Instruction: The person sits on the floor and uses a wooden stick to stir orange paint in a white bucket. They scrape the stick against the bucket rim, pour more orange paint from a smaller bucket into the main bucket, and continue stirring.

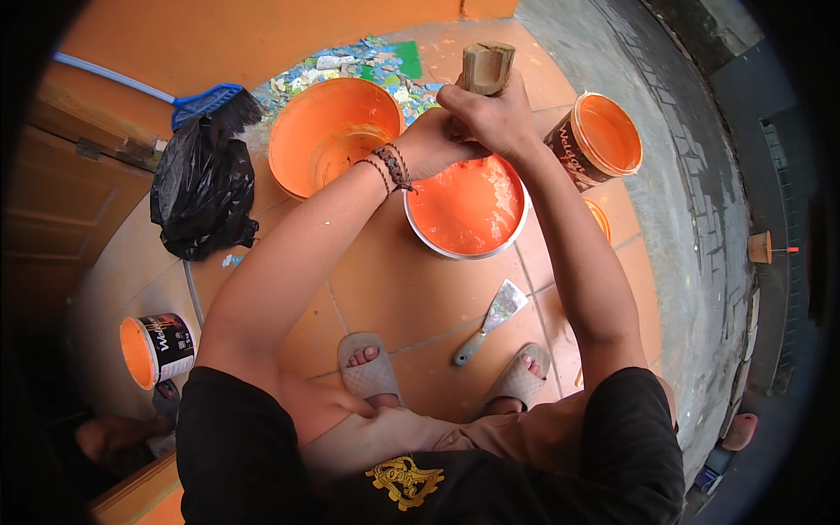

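A thick wooden stick (486, 68) stands upright over a white-rimmed bucket (451, 254) of glossy orange paint (464, 206). My right hand (499, 114) is closed round the stick just below its top. Lower down, my left hand (436, 144) also grips it, its fingers partly hidden behind the right hand. The stick's lower part is out of sight behind my hands. On the tiles near my feet lies a paint scraper (492, 324) with a grey handle and a paint-smeared blade.
A large orange-coated tub (337, 131) stands left of the bucket, a paint pail (604, 136) to its right. Paint flakes (324, 66) cover the floor behind. Leftward are a black plastic bag (201, 188), a blue broom (206, 103) and a smaller pail (157, 350).
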`<state>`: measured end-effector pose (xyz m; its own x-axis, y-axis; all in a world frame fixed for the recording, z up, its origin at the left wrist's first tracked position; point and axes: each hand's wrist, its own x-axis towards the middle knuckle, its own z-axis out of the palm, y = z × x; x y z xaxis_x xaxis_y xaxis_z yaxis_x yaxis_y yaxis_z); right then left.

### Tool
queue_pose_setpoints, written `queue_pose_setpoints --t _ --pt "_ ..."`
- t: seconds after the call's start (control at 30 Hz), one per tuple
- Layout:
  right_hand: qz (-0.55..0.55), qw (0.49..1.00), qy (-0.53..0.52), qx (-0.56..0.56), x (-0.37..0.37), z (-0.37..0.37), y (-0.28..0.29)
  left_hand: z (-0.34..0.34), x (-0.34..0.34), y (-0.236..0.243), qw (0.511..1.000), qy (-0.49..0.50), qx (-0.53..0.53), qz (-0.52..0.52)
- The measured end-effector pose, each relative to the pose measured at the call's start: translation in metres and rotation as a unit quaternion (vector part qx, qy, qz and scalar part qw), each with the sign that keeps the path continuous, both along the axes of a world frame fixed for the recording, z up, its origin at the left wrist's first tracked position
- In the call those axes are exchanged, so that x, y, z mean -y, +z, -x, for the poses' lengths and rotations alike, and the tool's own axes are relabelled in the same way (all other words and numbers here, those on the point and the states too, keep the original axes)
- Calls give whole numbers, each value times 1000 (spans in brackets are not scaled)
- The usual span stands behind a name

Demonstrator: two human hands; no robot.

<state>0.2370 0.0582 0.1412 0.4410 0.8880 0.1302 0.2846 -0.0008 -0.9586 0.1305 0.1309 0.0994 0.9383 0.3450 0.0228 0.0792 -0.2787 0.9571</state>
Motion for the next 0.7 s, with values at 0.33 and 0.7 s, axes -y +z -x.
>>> queue_pose_setpoints --t 0.33,0.7 --pt "11 998 -53 -37 31 -18 7 -31 24 -12 997 -10 -40 -65" --pt "14 996 5 -85 32 39 3 34 24 3 994 -22 -77 -73"
